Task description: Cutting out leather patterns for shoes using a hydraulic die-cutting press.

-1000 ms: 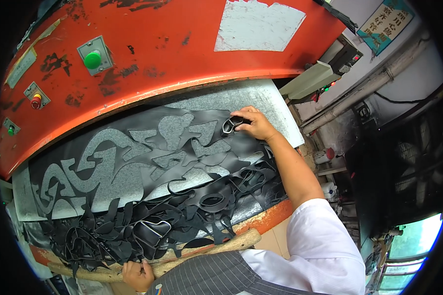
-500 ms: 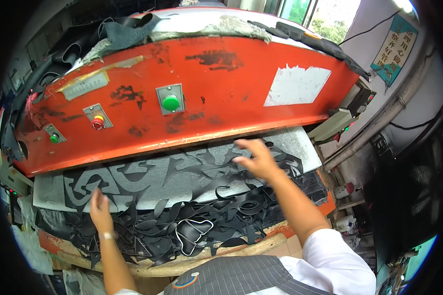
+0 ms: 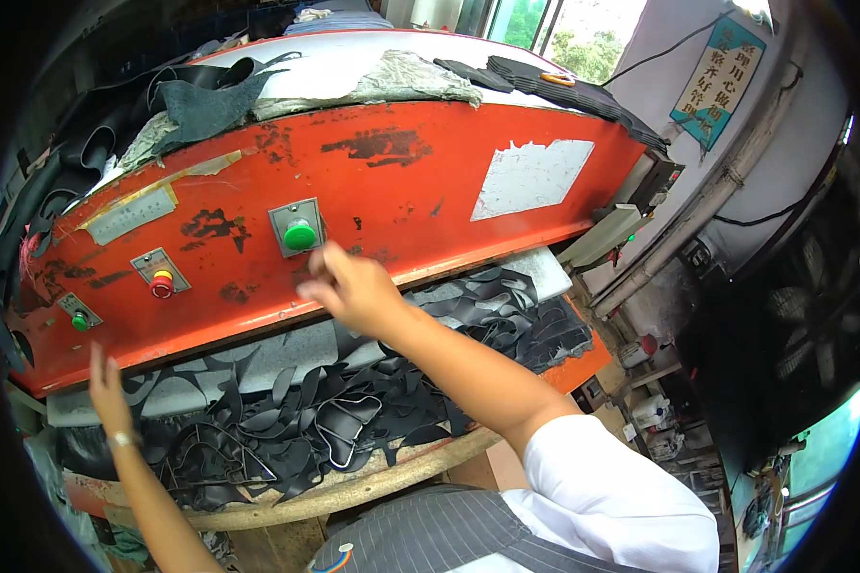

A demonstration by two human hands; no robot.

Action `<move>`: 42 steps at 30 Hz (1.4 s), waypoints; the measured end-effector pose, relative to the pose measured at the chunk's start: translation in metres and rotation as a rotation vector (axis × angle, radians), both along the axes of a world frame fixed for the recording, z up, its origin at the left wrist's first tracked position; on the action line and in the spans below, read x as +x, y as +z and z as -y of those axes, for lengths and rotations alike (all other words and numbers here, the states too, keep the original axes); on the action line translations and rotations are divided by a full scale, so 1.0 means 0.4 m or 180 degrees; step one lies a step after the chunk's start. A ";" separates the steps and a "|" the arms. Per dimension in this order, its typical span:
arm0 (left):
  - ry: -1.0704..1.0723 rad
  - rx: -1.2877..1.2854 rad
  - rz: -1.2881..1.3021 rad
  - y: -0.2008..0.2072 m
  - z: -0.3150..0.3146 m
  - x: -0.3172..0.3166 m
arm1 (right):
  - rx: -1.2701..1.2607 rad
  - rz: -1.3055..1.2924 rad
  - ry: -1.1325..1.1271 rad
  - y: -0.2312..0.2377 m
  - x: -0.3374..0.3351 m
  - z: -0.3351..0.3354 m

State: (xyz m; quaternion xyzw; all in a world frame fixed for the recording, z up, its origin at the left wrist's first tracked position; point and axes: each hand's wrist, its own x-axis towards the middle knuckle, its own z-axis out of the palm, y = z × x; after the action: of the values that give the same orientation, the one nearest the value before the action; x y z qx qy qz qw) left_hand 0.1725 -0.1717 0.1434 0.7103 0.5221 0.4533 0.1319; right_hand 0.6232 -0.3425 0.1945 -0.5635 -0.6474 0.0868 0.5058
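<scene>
My right hand (image 3: 355, 289) is raised in front of the red press beam (image 3: 420, 205), just below a large green push button (image 3: 299, 236). Its fingers are bent but apart, with nothing seen between them. At the far left, my left hand (image 3: 111, 396) is open, its fingers pointing up close to the beam's lower edge, near a small green button (image 3: 80, 322). Beneath the beam lies a grey board (image 3: 287, 355) with cut black leather-like sheeting on it. In front are heaped black offcuts (image 3: 287, 406) and a metal-edged cutting die (image 3: 346, 428).
A red stop button (image 3: 161, 284) sits on the beam between the green ones. Black material (image 3: 96, 143) and cloth drape over its top. A pale rounded rail (image 3: 354, 493) edges the bench front. A pipe (image 3: 707, 205) runs along the right wall.
My right hand has moved left from above the board to the green button's side. My left hand has moved left, to the beam's edge. Less of the board shows, and the view has shifted.
</scene>
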 end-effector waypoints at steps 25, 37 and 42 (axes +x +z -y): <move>-0.2399 -0.2218 -0.2933 -0.022 0.600 0.505 | -0.2103 0.0978 0.1687 -0.283 0.195 0.528; -0.3499 -0.0001 -0.1282 -0.146 0.118 1.344 | -0.1451 0.1666 -0.0393 -0.274 0.745 0.020; -0.2915 0.0334 -0.1535 -0.267 0.085 1.415 | -0.1123 0.1027 -0.0691 -0.318 0.787 0.138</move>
State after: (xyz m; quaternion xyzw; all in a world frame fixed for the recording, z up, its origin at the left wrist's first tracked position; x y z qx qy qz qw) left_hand 0.7387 -0.2059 0.0366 0.9558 0.1499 0.1981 0.1569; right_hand 0.9378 -0.3978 0.0675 -0.7157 -0.6302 0.0526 0.2963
